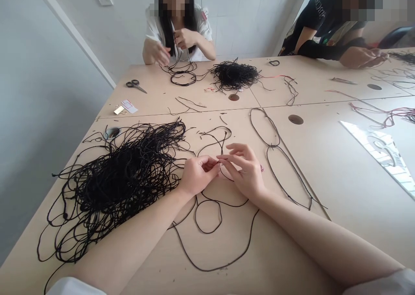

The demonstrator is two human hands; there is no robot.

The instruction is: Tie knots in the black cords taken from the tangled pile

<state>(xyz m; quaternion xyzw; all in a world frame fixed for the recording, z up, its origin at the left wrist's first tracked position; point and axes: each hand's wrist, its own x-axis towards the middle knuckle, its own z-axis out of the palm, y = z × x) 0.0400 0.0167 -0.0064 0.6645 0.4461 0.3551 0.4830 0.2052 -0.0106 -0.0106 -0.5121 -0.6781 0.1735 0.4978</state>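
In the head view, a thin black cord (pixel 207 233) runs in loose loops over the table and up between my hands. My left hand (pixel 200 174) pinches the cord between thumb and fingers. My right hand (pixel 244 170) meets it at the fingertips, closed on the cord at the same spot, its other fingers raised. The small stretch between the fingertips is too fine to make out. Left of my hands lies a big tangled heap of black cords (pixel 119 178). To the right, a looped black braided cord (pixel 274 146) rests on the wood.
Beyond are scissors (pixel 136 86), a second black cord pile (pixel 235 74) and table holes, one on the right (pixel 295 119). A clear plastic template (pixel 382 157) lies far right. Across the table, one person (pixel 178 36) handles cords; another person (pixel 324 36) works at the right.
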